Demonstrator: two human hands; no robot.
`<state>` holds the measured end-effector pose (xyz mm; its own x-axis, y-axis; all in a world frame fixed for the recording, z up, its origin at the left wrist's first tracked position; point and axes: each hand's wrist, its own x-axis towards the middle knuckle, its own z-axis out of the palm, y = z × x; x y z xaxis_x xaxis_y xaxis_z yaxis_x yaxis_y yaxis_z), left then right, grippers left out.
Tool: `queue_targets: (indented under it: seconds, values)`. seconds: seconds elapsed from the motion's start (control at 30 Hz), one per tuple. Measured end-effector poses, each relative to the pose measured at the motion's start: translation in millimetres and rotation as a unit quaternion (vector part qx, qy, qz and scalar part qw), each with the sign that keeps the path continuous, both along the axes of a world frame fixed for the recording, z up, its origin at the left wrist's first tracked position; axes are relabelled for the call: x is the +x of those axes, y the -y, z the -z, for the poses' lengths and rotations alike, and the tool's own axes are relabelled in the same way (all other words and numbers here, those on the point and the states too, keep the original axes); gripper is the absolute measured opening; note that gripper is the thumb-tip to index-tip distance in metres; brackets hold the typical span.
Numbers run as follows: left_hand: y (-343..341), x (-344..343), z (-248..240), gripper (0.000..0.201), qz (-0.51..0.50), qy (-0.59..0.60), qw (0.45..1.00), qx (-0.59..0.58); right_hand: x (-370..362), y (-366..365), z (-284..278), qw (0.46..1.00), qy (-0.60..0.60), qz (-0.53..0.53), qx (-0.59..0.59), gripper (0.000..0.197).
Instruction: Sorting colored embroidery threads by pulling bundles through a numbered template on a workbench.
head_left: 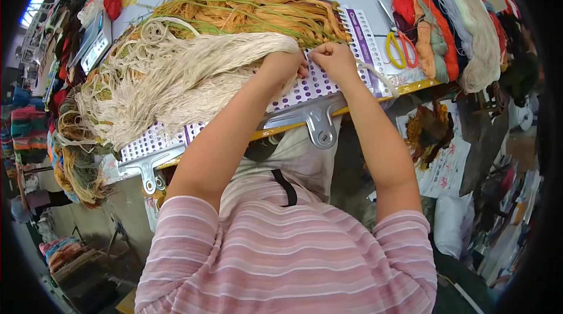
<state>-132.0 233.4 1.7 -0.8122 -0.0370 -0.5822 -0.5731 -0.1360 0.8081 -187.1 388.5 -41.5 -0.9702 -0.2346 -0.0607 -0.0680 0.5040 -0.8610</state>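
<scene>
A thick bundle of cream yarn lies across a white card with rows of punched holes. My left hand is closed around the bundle's right end, fingers curled under and partly hidden. Just beside it, my right hand is pinched at the card's holes. A cream strand trails from behind my right hand toward the table edge; the spot between its fingertips is too small to make out. Beyond lies a bundle of orange and green yarn along the same card.
Two metal clips, one near my wrists and one further left, grip the card at the table's front edge. Yellow-and-red-handled scissors lie right of it. Several coloured skeins hang over the right edge. A scale stands left.
</scene>
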Motion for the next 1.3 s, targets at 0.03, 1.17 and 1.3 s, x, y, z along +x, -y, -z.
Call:
queue_targets:
  seconds: [0.03,1.17,1.3]
  values:
    - [-6.2,-2.6,-2.9,0.02,0.01,0.003,0.997,-0.074,2.8,1.5,-5.0,1.0,-0.006,-0.001,0.005,0.017]
    - [20.3,-13.6,28.6,0.03,0.125,-0.053,0.983,0.121,-4.1,-2.2,-26.2,0.966,0.157,-0.136,-0.156,0.013]
    - [11.1,-10.8,-4.3,0.025,0.174,-0.108,0.949,-0.238,-4.7,-9.2,-19.8,0.968,0.152,-0.132,-0.151,0.018]
